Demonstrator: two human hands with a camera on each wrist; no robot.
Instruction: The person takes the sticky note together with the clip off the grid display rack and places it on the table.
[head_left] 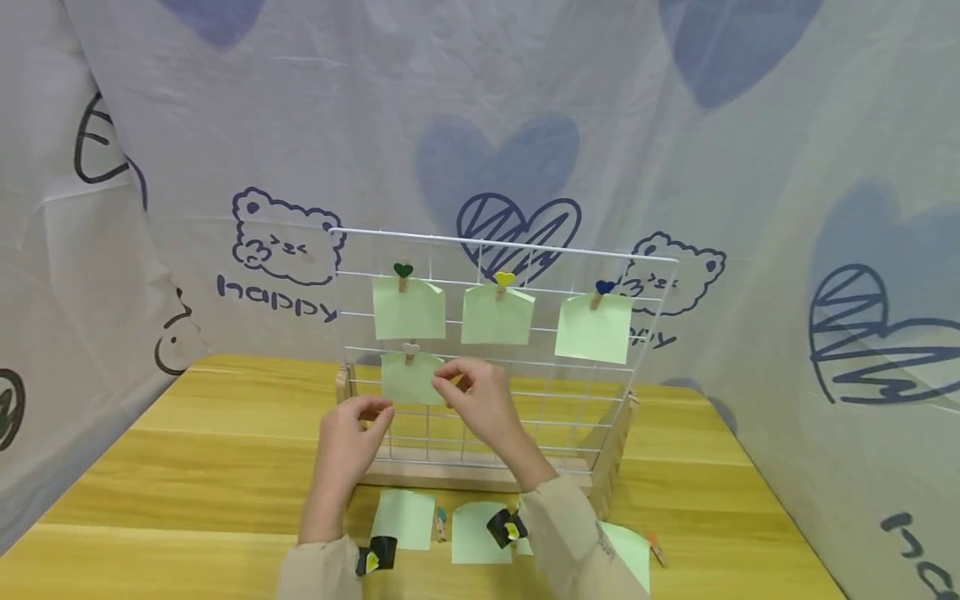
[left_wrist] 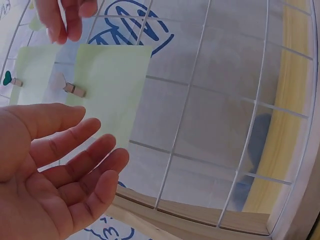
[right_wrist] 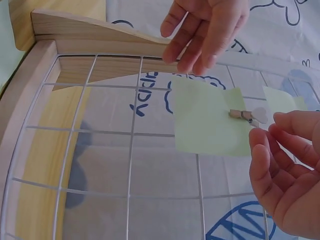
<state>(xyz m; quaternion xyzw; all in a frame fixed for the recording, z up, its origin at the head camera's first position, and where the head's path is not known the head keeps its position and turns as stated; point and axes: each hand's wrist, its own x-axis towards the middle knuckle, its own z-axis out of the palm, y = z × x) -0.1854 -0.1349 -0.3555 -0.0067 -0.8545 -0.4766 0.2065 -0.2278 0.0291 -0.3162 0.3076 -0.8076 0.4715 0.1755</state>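
Observation:
A pale green paper note point(head_left: 408, 385) hangs in the second row of a white wire grid point(head_left: 555, 417), held by a small wooden clothespin with a white heart point(head_left: 411, 351). My left hand point(head_left: 347, 442) is at the note's lower left corner; in the left wrist view its fingers point(left_wrist: 92, 155) are spread and relaxed, nothing between them. My right hand point(head_left: 486, 406) is beside the note's right edge. In the right wrist view its loosely bent fingers point(right_wrist: 272, 160) are near the clothespin point(right_wrist: 242, 115) and hold nothing visible. Whether a fingertip touches the paper I cannot tell.
Above hang three more notes, on clothespins with green point(head_left: 403, 270), yellow point(head_left: 505, 279) and blue point(head_left: 604, 287) hearts. The grid stands in a wooden base point(head_left: 450, 475). Loose notes point(head_left: 472, 537), a blue-topped clothespin point(head_left: 441, 525) and an orange one point(head_left: 657, 550) lie in front.

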